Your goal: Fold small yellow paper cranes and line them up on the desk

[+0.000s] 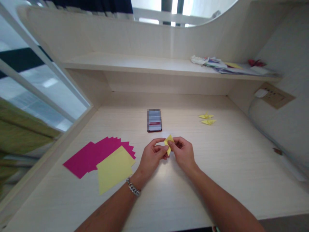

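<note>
A small folded piece of yellow paper [169,139] is held between my two hands above the middle of the desk. My left hand [153,154] pinches its lower left side with thumb and fingers. On the other side, my right hand [182,151] grips it, thumb pressed on the front. Part of the paper is hidden behind the thumbs. To the left lie fanned magenta paper sheets [101,151], with yellow paper sheets [114,169] overlapping them. Two folded yellow paper cranes, one crane [206,116] just behind the other crane [209,122], rest at the back right.
A phone [154,120] with a blurred screen lies beyond my hands on the desk [217,180]. Papers and a plastic bag [205,61] sit on the shelf [132,66]. At right, a cable [260,129] runs down from a wall socket [275,95].
</note>
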`<action>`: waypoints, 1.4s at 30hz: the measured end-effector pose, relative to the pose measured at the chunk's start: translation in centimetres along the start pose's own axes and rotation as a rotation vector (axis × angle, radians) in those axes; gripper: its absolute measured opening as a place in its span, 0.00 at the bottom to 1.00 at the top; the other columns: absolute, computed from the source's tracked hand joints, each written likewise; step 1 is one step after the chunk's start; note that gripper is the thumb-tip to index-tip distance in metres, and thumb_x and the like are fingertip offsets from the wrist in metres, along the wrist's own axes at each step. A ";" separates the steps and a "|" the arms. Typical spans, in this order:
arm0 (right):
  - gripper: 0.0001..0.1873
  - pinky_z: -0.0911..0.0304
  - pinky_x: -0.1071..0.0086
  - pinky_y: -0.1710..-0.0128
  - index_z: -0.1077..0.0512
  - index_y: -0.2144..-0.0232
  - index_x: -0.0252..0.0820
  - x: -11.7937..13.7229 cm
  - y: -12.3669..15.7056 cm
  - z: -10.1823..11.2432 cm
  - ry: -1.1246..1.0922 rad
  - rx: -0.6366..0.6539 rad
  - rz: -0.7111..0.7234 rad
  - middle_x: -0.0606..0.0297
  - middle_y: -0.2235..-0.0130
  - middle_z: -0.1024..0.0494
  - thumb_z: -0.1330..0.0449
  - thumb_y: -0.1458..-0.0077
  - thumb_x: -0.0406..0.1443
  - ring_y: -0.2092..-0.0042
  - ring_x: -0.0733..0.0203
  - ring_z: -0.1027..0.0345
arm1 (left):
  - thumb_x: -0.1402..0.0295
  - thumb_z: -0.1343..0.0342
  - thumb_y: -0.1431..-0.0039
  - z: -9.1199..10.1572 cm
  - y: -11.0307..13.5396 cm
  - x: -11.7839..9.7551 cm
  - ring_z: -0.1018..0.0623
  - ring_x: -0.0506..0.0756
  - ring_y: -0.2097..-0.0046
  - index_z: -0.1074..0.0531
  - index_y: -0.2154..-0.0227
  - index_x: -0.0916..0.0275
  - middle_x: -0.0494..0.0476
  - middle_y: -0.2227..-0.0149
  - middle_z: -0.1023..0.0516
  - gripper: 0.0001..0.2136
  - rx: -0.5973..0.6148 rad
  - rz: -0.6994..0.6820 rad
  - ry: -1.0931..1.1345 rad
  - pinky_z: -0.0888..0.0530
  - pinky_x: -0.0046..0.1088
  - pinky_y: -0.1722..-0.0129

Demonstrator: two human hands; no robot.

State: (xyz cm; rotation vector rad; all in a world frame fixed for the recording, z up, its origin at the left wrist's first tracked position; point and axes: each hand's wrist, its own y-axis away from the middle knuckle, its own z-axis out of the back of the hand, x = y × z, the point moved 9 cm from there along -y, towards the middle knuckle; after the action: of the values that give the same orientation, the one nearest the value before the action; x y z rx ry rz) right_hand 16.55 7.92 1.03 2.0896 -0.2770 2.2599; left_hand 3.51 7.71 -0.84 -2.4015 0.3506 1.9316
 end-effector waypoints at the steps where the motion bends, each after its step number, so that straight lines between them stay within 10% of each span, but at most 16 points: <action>1: 0.10 0.39 0.71 0.73 0.26 0.71 0.38 0.0 0.0 0.0 -0.001 -0.003 0.001 0.64 0.74 0.24 0.39 0.51 0.40 0.74 0.64 0.34 | 0.64 0.39 0.49 -0.1 0.0 0.1 0.26 0.50 0.76 0.33 0.55 0.66 0.51 0.78 0.25 0.20 0.004 0.006 0.003 0.28 0.26 0.74; 25: 0.13 0.39 0.70 0.72 0.27 0.69 0.39 0.2 0.2 0.8 -0.021 -0.121 0.030 0.63 0.71 0.25 0.39 0.51 0.44 0.73 0.63 0.35 | 0.76 0.31 0.64 -0.9 0.3 0.5 0.24 0.49 0.69 0.33 0.58 0.63 0.50 0.72 0.24 0.26 0.086 0.066 0.106 0.29 0.24 0.66; 42: 0.13 0.37 0.69 0.72 0.27 0.73 0.39 -0.3 -0.5 0.5 -0.114 -0.033 -0.021 0.65 0.74 0.24 0.34 0.58 0.42 0.73 0.63 0.33 | 0.68 0.36 0.53 -0.8 0.5 1.2 0.23 0.51 0.72 0.29 0.61 0.69 0.61 0.70 0.21 0.16 0.086 0.187 0.164 0.27 0.29 0.68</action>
State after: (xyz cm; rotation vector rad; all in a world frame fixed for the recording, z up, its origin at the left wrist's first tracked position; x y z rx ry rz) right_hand 17.18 8.35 0.81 2.1973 -0.2940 2.1137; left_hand 4.38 6.94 -1.75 -2.5576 0.6737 1.7470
